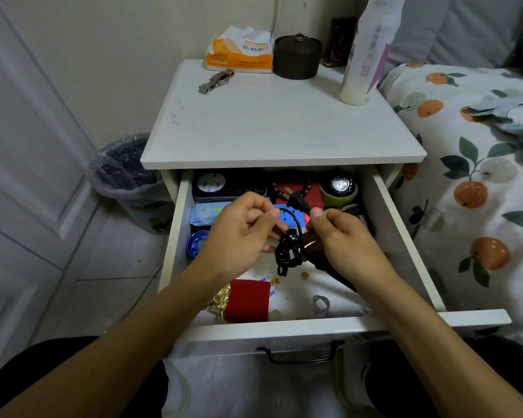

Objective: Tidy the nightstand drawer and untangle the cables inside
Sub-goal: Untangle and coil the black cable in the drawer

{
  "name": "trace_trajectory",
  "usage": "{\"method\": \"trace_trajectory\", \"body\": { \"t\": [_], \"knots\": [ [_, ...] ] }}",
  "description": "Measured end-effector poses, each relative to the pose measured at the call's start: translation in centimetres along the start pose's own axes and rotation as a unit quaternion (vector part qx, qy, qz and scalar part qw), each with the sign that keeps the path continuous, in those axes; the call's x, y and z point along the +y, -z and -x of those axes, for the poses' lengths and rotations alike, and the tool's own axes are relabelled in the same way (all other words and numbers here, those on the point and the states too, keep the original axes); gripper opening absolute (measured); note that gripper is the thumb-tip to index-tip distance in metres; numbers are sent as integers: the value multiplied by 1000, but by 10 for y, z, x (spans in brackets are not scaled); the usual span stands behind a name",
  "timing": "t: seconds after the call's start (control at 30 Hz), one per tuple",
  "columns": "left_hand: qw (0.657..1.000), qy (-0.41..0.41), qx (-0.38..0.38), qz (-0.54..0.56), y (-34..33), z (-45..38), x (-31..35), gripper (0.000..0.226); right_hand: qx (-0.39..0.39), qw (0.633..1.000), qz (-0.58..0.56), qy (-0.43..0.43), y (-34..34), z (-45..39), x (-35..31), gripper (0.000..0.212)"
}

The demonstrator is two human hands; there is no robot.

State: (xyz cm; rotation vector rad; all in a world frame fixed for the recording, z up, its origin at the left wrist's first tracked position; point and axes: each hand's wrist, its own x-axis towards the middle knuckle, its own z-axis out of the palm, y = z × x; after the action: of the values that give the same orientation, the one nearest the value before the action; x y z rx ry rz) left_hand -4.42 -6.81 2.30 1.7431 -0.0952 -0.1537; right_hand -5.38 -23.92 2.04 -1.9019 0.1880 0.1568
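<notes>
The white nightstand drawer stands pulled out in front of me. Above its middle hangs a tangled black cable with a black plug at its upper end. My left hand pinches a strand of the cable at the left of the tangle. My right hand pinches the cable just below the plug. The knotted loops dangle between both hands over the drawer floor.
In the drawer lie a red box, gold pieces, a blue round tin, a blue packet, a black case and a green jar. On top stand a tissue pack, watch, dark pot and bottle. Bed right, bin left.
</notes>
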Motion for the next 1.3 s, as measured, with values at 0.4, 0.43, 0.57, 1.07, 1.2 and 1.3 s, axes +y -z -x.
{"method": "trace_trajectory", "body": {
  "t": [0.4, 0.43, 0.57, 1.07, 1.2, 1.3],
  "knots": [
    [995, 92, -46, 6, -1, 2, 6, 14, -64, 994, 28, 89, 22, 8, -10, 16],
    [993, 87, -75, -3, 1, 2, 7, 11, -50, 994, 24, 92, 22, 8, -9, 15],
    [982, 71, -162, -65, 10, 6, 6, 34, 11, 995, 5, 96, 21, 7, -7, 12],
    [881, -298, 50, -365, 33, 10, 10, 30, -126, 987, 33, 95, 14, 15, -17, 7],
    [856, -341, 55, -384, 27, 11, 10, 19, -100, 991, -76, 53, 9, 11, -22, 40],
    [861, -336, 45, -379, 25, 12, 9, 12, -1, 992, -61, 114, 7, 7, -19, 22]
  ]
}}
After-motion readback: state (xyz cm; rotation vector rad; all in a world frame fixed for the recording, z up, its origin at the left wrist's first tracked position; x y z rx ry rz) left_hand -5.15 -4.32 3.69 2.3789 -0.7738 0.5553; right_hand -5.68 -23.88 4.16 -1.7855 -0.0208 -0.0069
